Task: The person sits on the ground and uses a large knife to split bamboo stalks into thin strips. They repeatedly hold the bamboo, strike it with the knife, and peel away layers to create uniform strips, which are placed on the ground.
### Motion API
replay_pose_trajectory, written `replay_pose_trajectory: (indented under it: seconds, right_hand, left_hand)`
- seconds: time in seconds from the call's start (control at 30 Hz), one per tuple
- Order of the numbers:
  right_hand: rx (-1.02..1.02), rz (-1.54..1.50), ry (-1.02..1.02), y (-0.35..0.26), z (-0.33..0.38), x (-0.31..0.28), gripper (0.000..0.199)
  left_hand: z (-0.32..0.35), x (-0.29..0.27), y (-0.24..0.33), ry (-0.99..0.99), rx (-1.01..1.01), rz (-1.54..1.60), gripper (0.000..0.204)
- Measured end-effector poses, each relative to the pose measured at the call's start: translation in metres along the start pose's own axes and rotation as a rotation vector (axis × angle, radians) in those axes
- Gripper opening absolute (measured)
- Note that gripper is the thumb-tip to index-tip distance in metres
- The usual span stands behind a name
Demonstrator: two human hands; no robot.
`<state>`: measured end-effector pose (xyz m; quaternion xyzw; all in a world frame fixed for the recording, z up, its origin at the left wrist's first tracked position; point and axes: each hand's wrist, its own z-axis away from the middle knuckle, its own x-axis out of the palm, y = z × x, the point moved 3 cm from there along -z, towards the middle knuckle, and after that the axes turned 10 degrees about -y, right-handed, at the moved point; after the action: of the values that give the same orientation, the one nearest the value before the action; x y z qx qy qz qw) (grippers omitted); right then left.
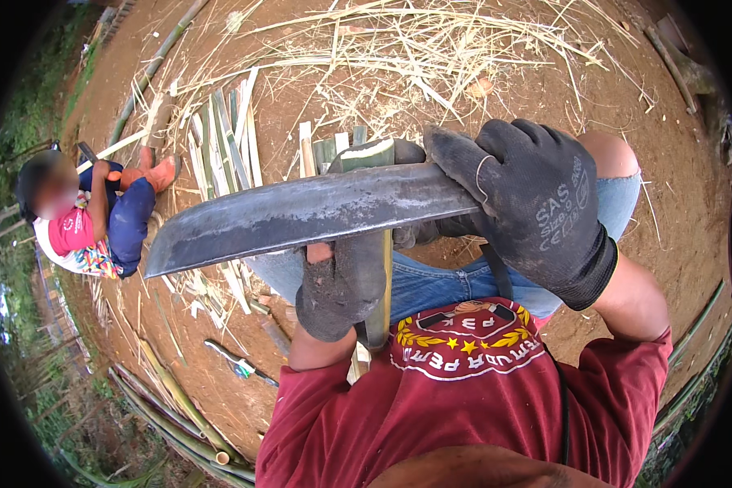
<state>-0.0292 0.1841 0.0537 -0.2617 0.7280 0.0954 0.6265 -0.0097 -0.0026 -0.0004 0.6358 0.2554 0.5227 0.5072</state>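
My right hand (537, 207), in a black glove, has its fingers wrapped tight around the handle of a long machete (301, 213), its blade lying crosswise over the top end of an upright bamboo strip (376, 268). My left hand (342, 285) clenches that strip just below the blade, above my knees. Split bamboo slats (228, 138) lie on the dirt ground (431, 98) near a seated person (89, 215).

soft daylight, sharp centre, fisheye-dark rim
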Motion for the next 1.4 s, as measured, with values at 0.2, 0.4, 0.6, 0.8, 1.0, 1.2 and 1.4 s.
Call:
replay_pose_trajectory:
  seconds: [0.2,0.4,0.6,0.8,1.0,1.2,1.4]
  right_hand:
    - [-0.009,0.013,-0.019,-0.001,-0.001,-0.005,0.064]
    - [0.031,0.039,-0.094,0.000,-0.004,-0.006,0.064]
    - [0.065,0.032,-0.176,0.000,-0.006,-0.010,0.064]
    - [0.026,0.036,-0.189,0.006,-0.008,-0.010,0.058]
    - [-0.134,0.120,-0.172,0.028,-0.025,0.009,0.041]
    - [0.164,0.242,0.123,0.206,-0.018,0.055,0.023]
    - [0.014,-0.092,0.047,0.030,0.003,0.000,0.034]
  left_hand:
    - [0.001,-0.001,-0.003,0.053,0.017,0.066,0.075]
    - [-0.004,0.000,0.003,-0.051,0.041,-0.172,0.062]
    - [-0.011,0.016,0.023,-0.095,0.069,-0.428,0.055]
    - [-0.011,0.011,0.002,0.026,0.054,0.016,0.055]
    - [-0.007,0.014,0.018,0.015,0.132,-0.265,0.076]
    - [-0.023,0.008,0.025,0.013,0.132,-0.140,0.060]
    - [-0.005,-0.002,0.007,0.100,-0.014,-0.147,0.049]
